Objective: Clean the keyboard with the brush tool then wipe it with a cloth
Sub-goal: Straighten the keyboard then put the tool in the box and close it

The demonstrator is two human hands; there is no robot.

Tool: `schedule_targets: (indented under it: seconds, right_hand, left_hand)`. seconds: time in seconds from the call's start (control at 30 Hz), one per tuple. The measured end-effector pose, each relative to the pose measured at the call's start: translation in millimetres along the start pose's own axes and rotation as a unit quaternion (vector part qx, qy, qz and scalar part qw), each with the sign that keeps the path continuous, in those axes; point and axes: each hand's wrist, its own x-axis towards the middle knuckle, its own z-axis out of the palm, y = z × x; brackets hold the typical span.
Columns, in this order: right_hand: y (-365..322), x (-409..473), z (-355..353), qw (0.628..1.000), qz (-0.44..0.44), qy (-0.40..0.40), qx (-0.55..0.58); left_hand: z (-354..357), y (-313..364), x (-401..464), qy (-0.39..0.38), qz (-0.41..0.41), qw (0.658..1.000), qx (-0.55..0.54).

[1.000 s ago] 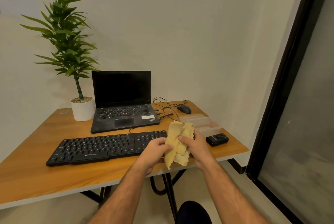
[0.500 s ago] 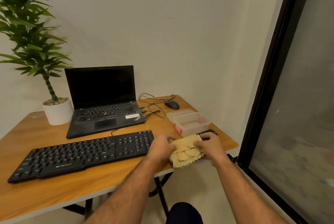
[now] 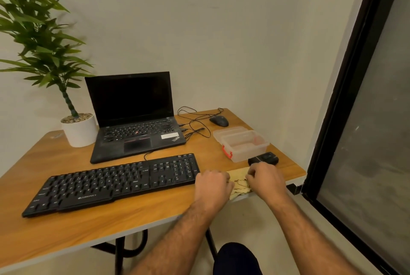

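A black keyboard (image 3: 115,182) lies across the front of the wooden table (image 3: 88,228). Right of it, at the table's front edge, a yellow cloth (image 3: 239,180) lies folded flat on the wood. My left hand (image 3: 213,187) and my right hand (image 3: 265,180) sit on either side of the cloth, fingers curled on its edges and covering most of it. A small black brush tool (image 3: 264,159) lies just behind my right hand.
A clear plastic box (image 3: 243,145) with a red clasp stands behind the brush tool. An open black laptop (image 3: 133,117), a potted plant (image 3: 78,129), a black mouse (image 3: 219,120) and loose cables (image 3: 195,122) fill the back. A dark door frame (image 3: 339,88) rises at the right.
Both hands brought the cloth down from in front of me onto the table edge and folded it flat. The view has turned to the right.
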Motion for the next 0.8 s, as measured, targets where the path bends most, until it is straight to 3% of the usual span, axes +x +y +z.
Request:
schedule_targets:
  seconds: [0.3,0.63,0.8]
  right_hand:
    - [-53,-8,-21,0.995,-0.072,0.055,0.045]
    - [-145,-31,-38,0.972,-0.19,0.007,0.139]
    - [-184,-38,-26,0.966,-0.221,-0.039,0.133]
  left_hand:
    - [-31,-45,-17,0.07,0.004,0.997,-0.029]
    - [-75,-122,-55,0.163,-0.028,0.985,-0.053]
    - [-94,-171,-88,0.153,-0.09,0.983,-0.037]
